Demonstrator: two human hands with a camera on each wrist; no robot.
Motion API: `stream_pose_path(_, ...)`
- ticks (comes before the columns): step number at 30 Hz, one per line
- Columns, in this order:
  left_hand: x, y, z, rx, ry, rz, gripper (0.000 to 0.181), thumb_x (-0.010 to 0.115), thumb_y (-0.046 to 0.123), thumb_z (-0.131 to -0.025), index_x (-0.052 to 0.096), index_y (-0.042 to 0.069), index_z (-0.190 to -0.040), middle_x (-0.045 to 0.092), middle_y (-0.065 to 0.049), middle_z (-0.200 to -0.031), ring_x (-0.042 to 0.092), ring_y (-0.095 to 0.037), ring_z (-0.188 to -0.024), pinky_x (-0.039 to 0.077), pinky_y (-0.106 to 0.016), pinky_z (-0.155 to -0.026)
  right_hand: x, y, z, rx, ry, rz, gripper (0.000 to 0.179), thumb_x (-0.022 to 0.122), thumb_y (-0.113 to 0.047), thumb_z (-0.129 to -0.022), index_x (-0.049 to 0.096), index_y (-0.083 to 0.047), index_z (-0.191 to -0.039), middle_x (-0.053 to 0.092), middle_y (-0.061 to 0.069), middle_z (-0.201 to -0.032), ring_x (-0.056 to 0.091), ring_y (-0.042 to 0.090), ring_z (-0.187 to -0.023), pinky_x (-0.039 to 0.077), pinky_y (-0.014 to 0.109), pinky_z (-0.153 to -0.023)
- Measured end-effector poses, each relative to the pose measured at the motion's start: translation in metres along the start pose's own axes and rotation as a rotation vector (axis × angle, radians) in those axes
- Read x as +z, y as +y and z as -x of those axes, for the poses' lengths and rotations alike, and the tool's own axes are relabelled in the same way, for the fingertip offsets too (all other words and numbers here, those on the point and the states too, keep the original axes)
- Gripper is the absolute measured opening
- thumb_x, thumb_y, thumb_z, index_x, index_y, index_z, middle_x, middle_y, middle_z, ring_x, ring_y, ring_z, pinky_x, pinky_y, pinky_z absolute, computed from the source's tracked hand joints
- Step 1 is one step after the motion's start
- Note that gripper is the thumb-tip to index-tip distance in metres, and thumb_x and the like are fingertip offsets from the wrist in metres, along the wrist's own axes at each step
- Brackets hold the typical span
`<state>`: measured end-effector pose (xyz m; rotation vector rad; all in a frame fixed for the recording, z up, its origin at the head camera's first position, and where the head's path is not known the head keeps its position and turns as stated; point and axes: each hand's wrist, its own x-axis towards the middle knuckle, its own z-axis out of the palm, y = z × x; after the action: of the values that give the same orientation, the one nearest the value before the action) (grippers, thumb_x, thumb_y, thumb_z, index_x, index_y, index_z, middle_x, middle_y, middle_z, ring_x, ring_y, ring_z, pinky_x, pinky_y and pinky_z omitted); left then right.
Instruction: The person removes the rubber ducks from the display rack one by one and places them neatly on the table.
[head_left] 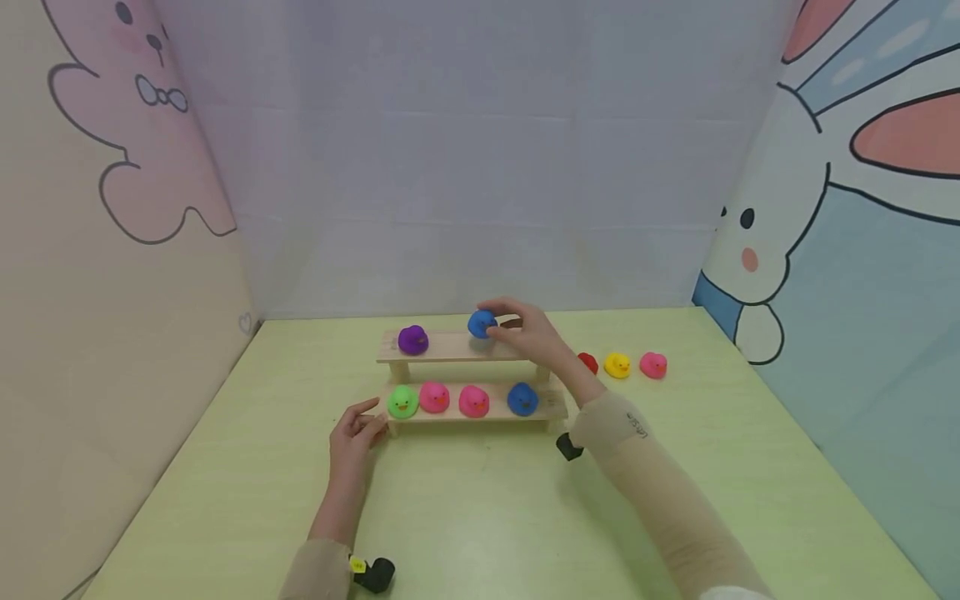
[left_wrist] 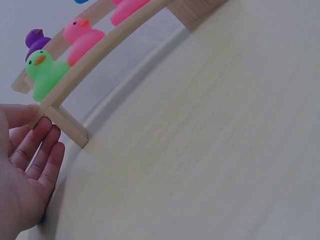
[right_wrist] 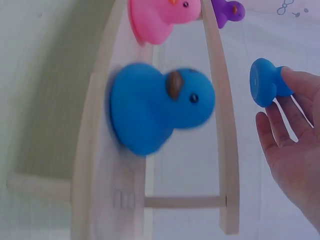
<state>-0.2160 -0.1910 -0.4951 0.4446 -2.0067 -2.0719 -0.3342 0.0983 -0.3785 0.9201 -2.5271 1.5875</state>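
Observation:
My right hand point(head_left: 531, 331) pinches a blue rubber duck point(head_left: 480, 323) just above the upper step of a two-step wooden rack point(head_left: 450, 346). In the right wrist view its flat base shows, apart from the wood. A purple duck point(head_left: 412, 340) sits at the left of that step. On the lower step stand a green duck point(head_left: 402, 402), two pink ducks point(head_left: 474, 402) and another blue duck point(head_left: 522, 399). My left hand point(left_wrist: 30, 160) grips the left end of the lower step, thumb above and fingers below, beside the green duck.
On the table point(head_left: 465, 508) right of the rack lie a red duck point(head_left: 588, 362), partly behind my right forearm, a yellow duck point(head_left: 618, 365) and a pink duck point(head_left: 653, 365). A white cloth backdrop point(head_left: 480, 167) stands behind, with printed panels on both sides.

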Motion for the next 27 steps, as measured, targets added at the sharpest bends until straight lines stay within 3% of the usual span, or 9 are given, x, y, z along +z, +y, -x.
stream_pose_path(9,-0.001,-0.001,0.0,-0.001,-0.009,-0.005,0.037,0.063,0.007,-0.095,0.058,0.002,-0.131,0.059,0.015,-0.069,0.062,0.002,-0.074,0.057,-0.014,-0.076,-0.037,-0.032,0.028,-0.023,0.075,0.037,0.041,0.062,-0.002,-0.095,0.055,0.003,-0.135,0.059,0.023,-0.134,0.055,0.037,-0.124,0.05,0.052,-0.104)
stream_pose_path(17,-0.002,0.0,0.002,-0.014,-0.024,-0.018,0.039,0.063,0.008,-0.095,0.057,0.004,-0.133,0.06,0.014,-0.071,0.062,0.001,-0.076,0.056,-0.014,-0.077,-0.058,-0.019,0.061,-0.046,0.258,0.058,0.042,0.065,-0.002,-0.092,0.057,0.002,-0.133,0.06,0.022,-0.133,0.056,0.036,-0.122,0.048,0.056,-0.103)
stream_pose_path(23,-0.004,0.0,-0.001,-0.044,-0.038,-0.031,0.04,0.063,0.011,-0.096,0.056,0.005,-0.135,0.061,0.013,-0.072,0.063,0.0,-0.076,0.056,-0.015,-0.079,-0.062,0.004,0.083,-0.075,0.409,0.055,0.039,0.067,0.003,-0.089,0.061,0.005,-0.127,0.063,0.024,-0.127,0.06,0.017,-0.112,0.055,0.039,-0.098)
stream_pose_path(27,-0.005,-0.001,-0.002,-0.056,-0.05,-0.023,0.039,0.062,0.011,-0.096,0.056,0.006,-0.135,0.061,0.013,-0.072,0.063,0.0,-0.077,0.056,-0.016,-0.08,-0.062,0.016,0.096,-0.075,0.435,0.046,0.038,0.067,0.004,-0.088,0.06,0.008,-0.126,0.063,0.026,-0.126,0.058,0.005,-0.109,0.053,0.019,-0.094)
